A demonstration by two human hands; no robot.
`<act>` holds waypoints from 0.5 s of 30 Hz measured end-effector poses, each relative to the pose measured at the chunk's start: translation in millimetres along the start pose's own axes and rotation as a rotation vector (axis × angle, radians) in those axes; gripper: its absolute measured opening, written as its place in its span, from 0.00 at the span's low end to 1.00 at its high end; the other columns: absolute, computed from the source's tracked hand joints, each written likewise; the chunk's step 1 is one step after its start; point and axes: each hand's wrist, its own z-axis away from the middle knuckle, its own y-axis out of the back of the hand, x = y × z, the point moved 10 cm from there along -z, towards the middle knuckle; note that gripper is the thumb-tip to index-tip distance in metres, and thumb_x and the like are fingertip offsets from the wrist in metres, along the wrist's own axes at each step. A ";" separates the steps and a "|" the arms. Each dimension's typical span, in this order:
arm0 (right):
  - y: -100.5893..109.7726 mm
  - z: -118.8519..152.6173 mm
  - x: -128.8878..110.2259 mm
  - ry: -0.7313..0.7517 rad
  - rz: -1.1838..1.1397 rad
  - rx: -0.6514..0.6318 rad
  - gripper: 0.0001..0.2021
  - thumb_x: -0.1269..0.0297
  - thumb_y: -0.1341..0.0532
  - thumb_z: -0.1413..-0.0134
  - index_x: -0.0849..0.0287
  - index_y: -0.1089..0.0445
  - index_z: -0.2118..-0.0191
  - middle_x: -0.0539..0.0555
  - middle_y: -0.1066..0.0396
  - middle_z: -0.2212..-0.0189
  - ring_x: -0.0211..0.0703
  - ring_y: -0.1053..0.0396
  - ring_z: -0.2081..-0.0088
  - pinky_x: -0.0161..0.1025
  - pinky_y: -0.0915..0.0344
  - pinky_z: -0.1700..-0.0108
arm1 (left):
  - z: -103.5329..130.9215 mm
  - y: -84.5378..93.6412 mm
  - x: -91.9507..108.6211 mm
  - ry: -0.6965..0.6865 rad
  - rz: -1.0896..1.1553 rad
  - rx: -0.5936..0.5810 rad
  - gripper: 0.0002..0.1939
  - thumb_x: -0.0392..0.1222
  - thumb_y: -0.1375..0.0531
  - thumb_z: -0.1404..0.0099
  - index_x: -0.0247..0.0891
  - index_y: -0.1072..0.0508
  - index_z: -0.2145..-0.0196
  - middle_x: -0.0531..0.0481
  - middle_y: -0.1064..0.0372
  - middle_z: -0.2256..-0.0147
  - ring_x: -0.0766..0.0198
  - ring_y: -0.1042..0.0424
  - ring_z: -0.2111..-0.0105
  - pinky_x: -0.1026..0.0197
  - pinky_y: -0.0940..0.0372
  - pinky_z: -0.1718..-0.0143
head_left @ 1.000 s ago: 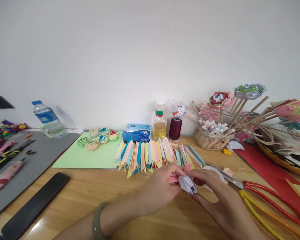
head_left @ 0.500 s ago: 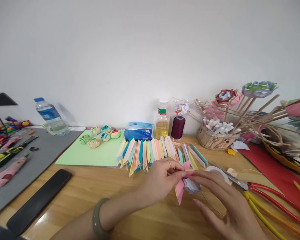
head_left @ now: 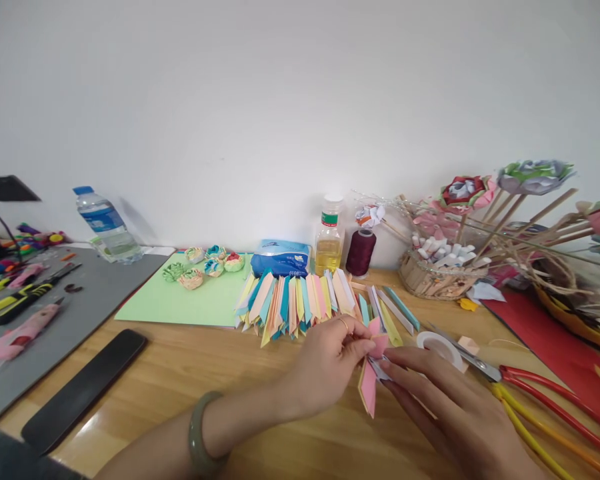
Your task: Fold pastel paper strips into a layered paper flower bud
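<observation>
Folded pink and lavender paper (head_left: 368, 388) is held just above the table at centre right. My left hand (head_left: 329, 363) pinches its upper part between thumb and fingers. From the other side, my right hand (head_left: 447, 400) has its fingers pressed together on the lavender part; its thumb is mostly hidden below. A row of folded paper strips (head_left: 285, 303) in several colours lies just behind my left hand. Scissors (head_left: 495, 373) with red handles and a white tape roll (head_left: 439, 349) lie by my right hand.
Behind the strips stand a tissue pack (head_left: 280, 258), a bottle of yellow liquid (head_left: 329, 247) and a dark red thread spool (head_left: 361, 253). A basket (head_left: 437, 283) with paper flowers is at right. Small paper rosettes (head_left: 214, 267) rest on green paper; a black case (head_left: 87, 387) lies at left.
My right fingers have closed in on the lavender part, which is now mostly covered. The paper's lower pink end has swung slightly. My left hand keeps its pinch.
</observation>
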 end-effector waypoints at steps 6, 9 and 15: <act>15.6 -0.8 -7.1 0.096 0.088 0.121 0.14 0.72 0.44 0.50 0.55 0.32 0.57 0.56 0.27 0.62 0.44 0.29 0.60 0.38 0.32 0.61 | -2.3 -7.5 -5.0 0.065 0.180 -0.077 0.08 0.40 0.48 0.41 0.34 0.34 0.73 0.51 0.35 0.73 0.69 0.35 0.72 0.65 0.39 0.68; 19.6 -7.7 -5.4 0.014 -0.018 0.147 0.09 0.69 0.43 0.51 0.55 0.33 0.62 0.55 0.27 0.66 0.43 0.29 0.63 0.38 0.32 0.64 | -0.5 -4.9 8.8 -0.080 -0.018 -0.042 0.08 0.41 0.46 0.41 0.34 0.32 0.71 0.50 0.35 0.71 0.68 0.36 0.69 0.65 0.40 0.67; 19.5 -12.7 8.1 -0.174 -0.101 0.200 0.06 0.69 0.42 0.51 0.55 0.35 0.65 0.53 0.31 0.70 0.43 0.31 0.66 0.40 0.33 0.66 | 8.5 -9.9 24.3 -0.273 -0.209 -0.043 0.07 0.38 0.48 0.39 0.36 0.31 0.70 0.50 0.34 0.70 0.67 0.36 0.68 0.64 0.41 0.65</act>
